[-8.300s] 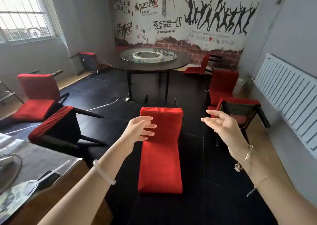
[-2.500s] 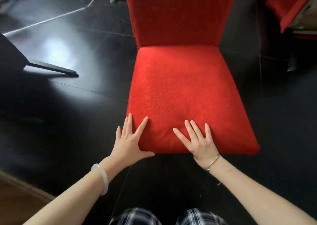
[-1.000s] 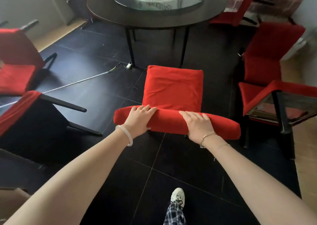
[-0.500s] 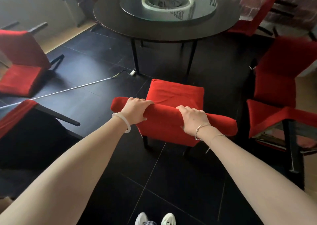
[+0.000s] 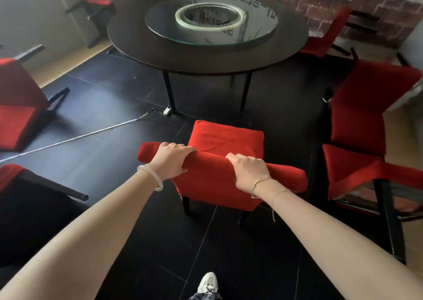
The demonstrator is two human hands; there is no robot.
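At 12 o'clock from our shoe [image 5: 207, 282], the red chair [image 5: 226, 139] now stands on its legs, seat pointing at the round table [image 5: 137, 41]. Only the two rear legs show, and the front pair is hidden under the seat.

Delta:
- 8 s ago: chair flat on its back on the floor [image 5: 114, 107], our hands not on it.
- 2.5 s ago: palms flat on the top edge of the backrest [image 5: 286, 176].
- Last second: backrest tipped up, seat levelled, chair closer to the table.

Grip: left hand [image 5: 170, 160] and right hand [image 5: 248, 172] sit side by side on the backrest top, left of its middle. Fingers [image 5: 180, 147] of both are curled over the far side and clamped on the padding, knuckles up.

Our read: the righting step is done. What's left is sliding the chair in under the table edge at 12 o'clock. The gap looks open, with the table legs either side of the line.

Surroundings:
- Glass turntable [image 5: 258, 27] on the table.
- Second red chair [image 5: 361, 121] upright at 3 o'clock, near but apart.
- Tipped red chair [image 5: 20, 107] at 9 o'clock, which looks to be next in the queue.
- Cable [image 5: 75, 137] across the floor at 10 o'clock, off our push line.
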